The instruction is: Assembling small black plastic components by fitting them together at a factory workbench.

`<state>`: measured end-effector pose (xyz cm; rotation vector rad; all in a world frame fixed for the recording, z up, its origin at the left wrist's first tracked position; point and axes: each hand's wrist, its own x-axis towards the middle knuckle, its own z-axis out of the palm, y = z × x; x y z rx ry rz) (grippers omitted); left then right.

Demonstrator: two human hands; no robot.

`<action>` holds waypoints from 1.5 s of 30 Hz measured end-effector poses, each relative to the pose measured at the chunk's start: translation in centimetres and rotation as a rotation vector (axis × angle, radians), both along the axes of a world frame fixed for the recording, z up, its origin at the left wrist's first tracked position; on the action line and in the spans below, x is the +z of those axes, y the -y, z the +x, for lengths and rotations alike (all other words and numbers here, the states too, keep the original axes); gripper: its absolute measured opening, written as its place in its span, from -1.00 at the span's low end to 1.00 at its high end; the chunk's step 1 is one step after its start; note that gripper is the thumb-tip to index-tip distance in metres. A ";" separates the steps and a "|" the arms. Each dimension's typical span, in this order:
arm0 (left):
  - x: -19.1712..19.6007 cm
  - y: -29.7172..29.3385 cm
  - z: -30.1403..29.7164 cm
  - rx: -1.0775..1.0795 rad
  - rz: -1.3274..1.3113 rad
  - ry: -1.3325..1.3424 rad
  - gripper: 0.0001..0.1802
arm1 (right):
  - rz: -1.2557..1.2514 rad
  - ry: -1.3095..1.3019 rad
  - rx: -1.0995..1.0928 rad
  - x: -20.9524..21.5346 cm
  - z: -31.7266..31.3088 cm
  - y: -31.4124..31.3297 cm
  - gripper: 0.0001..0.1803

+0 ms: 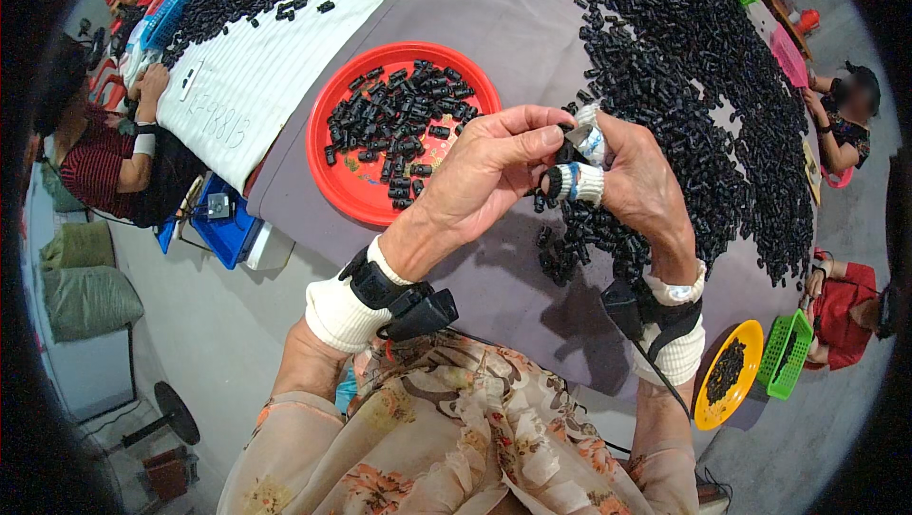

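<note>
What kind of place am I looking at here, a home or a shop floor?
Likely a small workshop for hand sorting or assembly: heaps of small black parts cover the table, a red tray holds more, and other seated people work alongside.

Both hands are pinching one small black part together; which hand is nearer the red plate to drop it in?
Left. The left hand sits right beside the red plate; the right hand is over the black pile.

red tray (353, 182), black small parts (399, 116), yellow dish (750, 336), green basket (788, 353)
</note>
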<state>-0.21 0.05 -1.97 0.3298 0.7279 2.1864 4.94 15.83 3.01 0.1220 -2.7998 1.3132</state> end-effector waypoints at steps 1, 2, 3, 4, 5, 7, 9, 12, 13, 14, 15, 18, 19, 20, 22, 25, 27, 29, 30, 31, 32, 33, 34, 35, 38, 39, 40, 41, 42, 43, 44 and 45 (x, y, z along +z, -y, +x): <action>0.1 0.0 0.0 0.000 0.000 0.000 -0.74 | 0.008 0.005 -0.004 0.0 0.0 0.0 -0.60; 0.2 -0.1 0.1 -0.010 0.011 0.001 -0.73 | 0.008 0.005 -0.004 -0.1 0.0 -0.1 -0.60; 0.3 -0.1 0.1 -0.019 0.021 0.003 -0.73 | 0.007 -0.010 0.006 -0.3 0.0 -0.2 -0.60; 0.3 -0.1 0.1 -0.019 0.020 0.003 -0.73 | 0.006 -0.025 0.016 -0.4 0.0 -0.2 -0.60; 0.2 0.0 0.0 -0.028 0.021 -0.017 -0.73 | 0.005 -0.025 0.016 -0.4 0.0 -0.2 -0.60; 0.1 0.0 -0.1 -0.038 0.024 -0.031 -0.73 | -0.025 -0.005 0.034 -0.4 0.0 -0.2 -0.61; 0.0 -0.1 0.0 -0.030 0.019 -0.013 -0.74 | -0.026 0.003 0.037 -0.2 0.1 0.0 -0.62; -0.2 -0.2 0.1 -0.016 0.013 -0.005 -0.74 | -0.024 -0.005 0.037 -0.3 0.3 0.2 -0.63; -0.3 -0.2 0.1 -0.016 0.012 -0.004 -0.74 | -0.020 -0.019 0.033 -0.4 0.4 0.2 -0.64; -0.5 -0.2 0.1 -0.015 0.012 0.003 -0.74 | -0.021 -0.018 0.033 -0.4 0.4 0.3 -0.64; -0.5 -0.1 0.2 -0.014 0.011 0.010 -0.75 | -0.040 -0.020 0.037 -0.4 0.5 0.5 -0.64; -0.4 0.0 0.2 -0.006 -0.015 0.008 -0.75 | -0.047 -0.012 0.042 -0.5 0.5 0.5 -0.64; -0.4 0.0 0.2 -0.007 -0.016 0.008 -0.75 | -0.033 -0.003 0.042 -0.5 0.5 0.5 -0.65; -0.4 0.0 0.2 -0.002 -0.026 0.009 -0.75 | -0.034 -0.003 0.042 -0.5 0.5 0.5 -0.65; -0.4 0.0 0.3 0.001 -0.039 0.010 -0.76 | -0.035 -0.024 0.075 -0.5 0.5 0.4 -0.66; -0.3 -0.2 0.4 0.032 -0.091 0.004 -0.77 | -0.040 -0.093 0.061 -1.0 0.5 0.6 -0.68; -0.4 -0.2 0.3 0.025 -0.086 0.023 -0.77 | -0.040 -0.086 0.063 -0.7 0.5 0.6 -0.67; -0.4 -0.1 0.3 0.007 -0.038 0.042 -0.76 | -0.044 -0.081 0.075 -0.9 0.3 0.6 -0.65; -0.4 -0.1 0.3 -0.020 0.015 0.062 -0.76 | -0.069 -0.063 0.063 -1.1 0.3 0.3 -0.64; -0.4 -0.2 0.3 -0.020 0.016 0.062 -0.76 | -0.093 -0.045 0.052 -1.3 0.3 0.0 -0.63; -0.5 -0.3 0.3 -0.031 0.037 0.079 -0.75 | -0.093 -0.045 0.052 -1.2 0.3 -0.1 -0.63; -0.5 -0.5 0.4 -0.045 0.059 0.096 -0.74 | -0.121 -0.021 0.033 -1.1 0.4 -0.3 -0.63; -0.5 -0.6 0.4 -0.048 0.060 0.097 -0.74 | -0.149 0.003 0.013 -1.0 0.4 -0.4 -0.62; -0.4 -0.7 0.5 -0.053 0.069 0.097 -0.73 | -0.148 0.004 0.010 -0.9 0.4 -0.5 -0.62; -0.4 -0.3 0.5 -0.043 0.068 0.090 -0.70 | -0.147 0.050 0.013 -0.6 0.2 -0.1 -0.64; -0.4 -0.3 0.5 -0.041 0.069 0.084 -0.70 | -0.149 0.055 -0.001 -0.5 0.3 0.0 -0.64; -0.4 -0.3 0.5 -0.042 0.069 0.084 -0.70 | -0.151 0.060 -0.014 -0.4 0.3 0.1 -0.64; -0.5 -0.4 0.5 -0.045 0.070 0.082 -0.69 | -0.150 0.061 -0.016 -0.5 0.3 0.1 -0.64; -0.6 -0.4 0.5 -0.045 0.068 0.079 -0.68 | -0.136 0.057 -0.009 -0.6 0.2 0.0 -0.64; -0.6 -0.3 0.4 -0.044 0.068 0.079 -0.68 | -0.122 0.054 -0.002 -0.7 0.2 -0.1 -0.64; -0.5 -0.2 0.4 -0.046 0.062 0.080 -0.68 | -0.122 0.054 -0.001 -0.7 0.1 -0.1 -0.64; -0.5 -0.3 0.4 -0.054 0.059 0.082 -0.68 | -0.123 0.060 0.009 -0.6 0.2 -0.1 -0.64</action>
